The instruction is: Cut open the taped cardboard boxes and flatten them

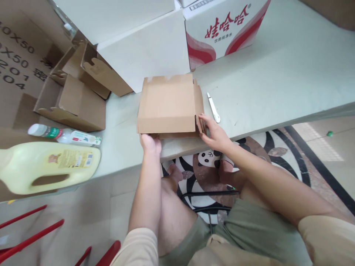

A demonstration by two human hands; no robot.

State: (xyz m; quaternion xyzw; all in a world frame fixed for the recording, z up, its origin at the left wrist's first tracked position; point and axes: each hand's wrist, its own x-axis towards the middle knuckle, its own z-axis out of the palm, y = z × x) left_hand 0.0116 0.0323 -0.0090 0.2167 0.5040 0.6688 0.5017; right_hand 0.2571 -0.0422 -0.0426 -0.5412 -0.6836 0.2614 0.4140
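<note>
A brown cardboard box [168,99] with its lid folded over sits near the front edge of the table. My left hand [151,143] grips it at the front left, its fingertips hidden beneath the front edge of the lid. At the right front corner, the side flap stands slightly out from the box. My right hand [213,132] has that corner between thumb and fingers. Just right of the box, a white-handled utility knife [213,108] lies on the table, apart from both hands.
Behind stand a plain white carton [146,48] and a white carton with red print [224,33]. Open cardboard boxes [80,99], a plastic bottle [65,135] and a large pale yellow jug [52,168] are at the left. Red chair legs [33,236] show below.
</note>
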